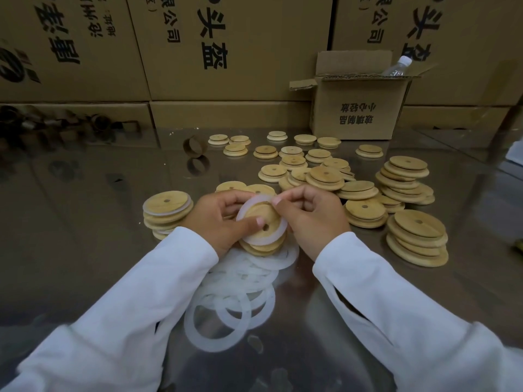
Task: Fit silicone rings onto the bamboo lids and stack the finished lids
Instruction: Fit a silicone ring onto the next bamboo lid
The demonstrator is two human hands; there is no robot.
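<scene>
While the bamboo lid is gripped by the left hand, with the thumb pressed on its face just beside the centre hole and the fingers curled behind it, the silicone ring is pinched at its far edge by the fingertips of the right hand. The ring is seen round the lid's raised step along the near and lower arc. At the far arc, under the right fingertips, it appears lifted, though this cannot be told for certain. As the lid is round, no long axis is offered; its face is tilted up toward the wearer. The remaining seating is therefore judged to lie on the side away from the left thumb, where the right hand is the nearer.

Directly below the grip more lids are stacked; whether they are held or resting cannot be told. Beneath them a heap of loose rings is spread toward the wearer. Just left of the grip, beyond the left hand, a stack of ringed lids is stood; for stacking, the left hand is judged the nearer. To the right and beyond, bare lids are piled.
</scene>
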